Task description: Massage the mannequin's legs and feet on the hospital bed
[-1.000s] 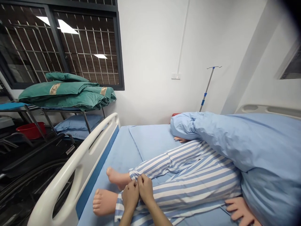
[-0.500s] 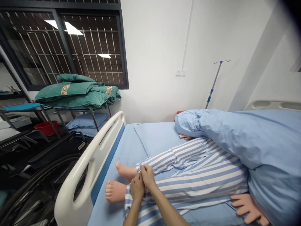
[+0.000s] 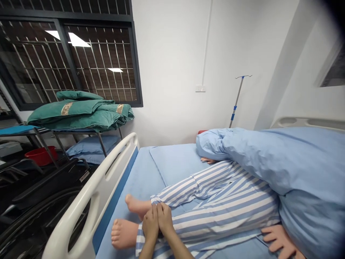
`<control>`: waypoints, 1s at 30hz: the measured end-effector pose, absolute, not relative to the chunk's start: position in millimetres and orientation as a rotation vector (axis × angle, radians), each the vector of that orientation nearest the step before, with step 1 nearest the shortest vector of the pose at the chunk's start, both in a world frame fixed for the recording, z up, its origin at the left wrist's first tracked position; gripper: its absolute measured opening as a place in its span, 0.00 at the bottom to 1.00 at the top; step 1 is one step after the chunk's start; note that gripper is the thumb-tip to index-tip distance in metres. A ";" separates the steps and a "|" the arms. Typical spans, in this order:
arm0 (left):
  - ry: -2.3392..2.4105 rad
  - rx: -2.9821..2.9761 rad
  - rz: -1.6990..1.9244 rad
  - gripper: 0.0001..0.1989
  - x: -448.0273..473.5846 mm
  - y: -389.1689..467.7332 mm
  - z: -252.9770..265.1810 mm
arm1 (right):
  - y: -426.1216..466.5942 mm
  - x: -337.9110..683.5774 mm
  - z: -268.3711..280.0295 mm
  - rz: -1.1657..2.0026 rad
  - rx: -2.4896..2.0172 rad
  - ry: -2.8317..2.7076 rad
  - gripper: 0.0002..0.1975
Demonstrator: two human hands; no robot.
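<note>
A manikin in blue-and-white striped trousers (image 3: 207, 223) lies on the bed, its bare feet (image 3: 124, 233) towards the footboard. My left hand (image 3: 151, 223) and my right hand (image 3: 164, 217) are side by side at the lower legs, fingers together and curled over the striped cloth. Their fingertips reach the cuff of the farther trouser leg, and the undersides of the fingers are hidden. Just left of my hands is the nearer foot, with the farther foot (image 3: 137, 205) behind it. A light blue quilt (image 3: 269, 162) covers the upper body; one manikin hand (image 3: 280, 239) sticks out below it.
The white footboard (image 3: 88, 201) rises at the left, beside a black wheelchair (image 3: 45, 205). Green folded bedding (image 3: 81, 113) lies on a rack under the barred window, near a red basin (image 3: 40, 155). An IV pole (image 3: 236, 102) stands behind the bed.
My right hand's raised, bent fingers have come down flatter next to my left hand. The view has shifted slightly; the manikin's legs lie as before.
</note>
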State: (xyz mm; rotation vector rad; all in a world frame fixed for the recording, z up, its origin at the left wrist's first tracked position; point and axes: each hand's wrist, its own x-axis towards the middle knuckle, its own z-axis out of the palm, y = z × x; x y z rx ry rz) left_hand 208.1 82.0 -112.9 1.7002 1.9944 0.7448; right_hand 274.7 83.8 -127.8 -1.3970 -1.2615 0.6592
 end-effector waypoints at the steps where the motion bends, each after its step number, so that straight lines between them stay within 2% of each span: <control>1: 1.962 1.626 0.805 0.16 210.7 85.6 -108.0 | 85.0 274.6 -127.6 0.660 -1.393 -1.252 0.16; 7: 1.727 1.314 1.192 0.19 224.5 92.4 -95.9 | 86.0 276.2 -126.1 0.652 -1.359 -1.182 0.17; 18: 1.917 1.618 0.979 0.15 225.6 88.3 -115.0 | 93.3 282.0 -116.5 0.696 -1.363 -1.191 0.16; 24: 1.894 1.695 0.891 0.14 226.0 87.1 -118.2 | 91.4 295.3 -111.3 0.574 -1.387 -1.456 0.16; 30: 1.971 1.622 0.895 0.17 230.5 83.7 -116.5 | 89.0 301.4 -124.5 0.575 -1.373 -1.374 0.18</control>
